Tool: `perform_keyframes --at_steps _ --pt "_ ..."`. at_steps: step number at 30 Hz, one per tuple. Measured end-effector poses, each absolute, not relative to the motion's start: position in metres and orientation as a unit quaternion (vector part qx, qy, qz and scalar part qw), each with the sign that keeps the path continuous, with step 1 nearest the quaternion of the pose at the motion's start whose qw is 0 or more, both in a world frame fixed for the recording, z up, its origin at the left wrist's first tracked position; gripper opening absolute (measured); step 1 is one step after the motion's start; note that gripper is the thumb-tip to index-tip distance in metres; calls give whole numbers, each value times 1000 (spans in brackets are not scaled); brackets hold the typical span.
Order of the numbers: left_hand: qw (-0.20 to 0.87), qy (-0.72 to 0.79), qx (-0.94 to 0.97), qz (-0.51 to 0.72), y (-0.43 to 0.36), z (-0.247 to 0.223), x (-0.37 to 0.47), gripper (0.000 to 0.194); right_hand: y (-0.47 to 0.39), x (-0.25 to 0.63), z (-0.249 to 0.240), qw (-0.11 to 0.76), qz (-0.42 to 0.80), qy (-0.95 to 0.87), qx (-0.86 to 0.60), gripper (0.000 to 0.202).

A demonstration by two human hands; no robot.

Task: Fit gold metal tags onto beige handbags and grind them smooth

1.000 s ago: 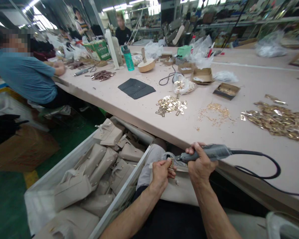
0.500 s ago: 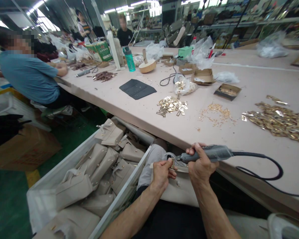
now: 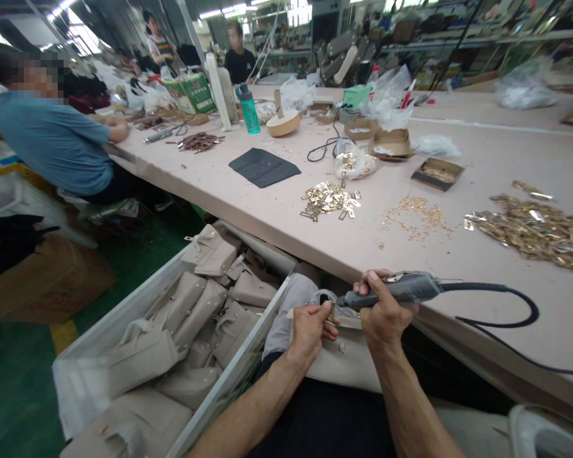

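Note:
A grey electric screwdriver (image 3: 413, 288) with a black cable lies in my right hand (image 3: 384, 308), its fingers wrapped round the body. Its tip points left, at a small metal plate (image 3: 332, 310) pinched between the thumb and fingers of my left hand (image 3: 312, 327). Under both hands a beige bag (image 3: 344, 366) rests on my lap, with a small fitting on its front. Whether the tip touches the plate is too small to tell.
Left of my lap stands a white crate (image 3: 239, 375) full of beige bags (image 3: 143, 356). The table (image 3: 267, 216) bears gold metal plates (image 3: 329, 200), tiny screws (image 3: 423, 213), a dark sheet (image 3: 263, 168) and a teal bottle (image 3: 249, 111). A person in blue (image 3: 52, 143) sits at the left.
The rear end of the screwdriver and its cable have shifted slightly left and up. Both hands keep nearly the same place and hold.

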State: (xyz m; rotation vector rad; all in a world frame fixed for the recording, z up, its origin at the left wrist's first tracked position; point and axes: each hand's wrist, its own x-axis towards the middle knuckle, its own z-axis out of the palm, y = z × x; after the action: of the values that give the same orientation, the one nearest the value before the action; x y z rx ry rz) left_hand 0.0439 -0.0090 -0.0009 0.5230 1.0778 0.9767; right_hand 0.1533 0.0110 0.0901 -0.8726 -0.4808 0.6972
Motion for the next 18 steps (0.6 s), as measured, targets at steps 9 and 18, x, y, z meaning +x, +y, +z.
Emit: perform_keyframes --at_steps 9,18 --pt "710 482 239 454 -10 -2 47 63 8 153 95 816 322 -241 -414 21" --pt "700 494 254 449 -9 1 49 62 6 151 95 793 283 -293 -453 19"
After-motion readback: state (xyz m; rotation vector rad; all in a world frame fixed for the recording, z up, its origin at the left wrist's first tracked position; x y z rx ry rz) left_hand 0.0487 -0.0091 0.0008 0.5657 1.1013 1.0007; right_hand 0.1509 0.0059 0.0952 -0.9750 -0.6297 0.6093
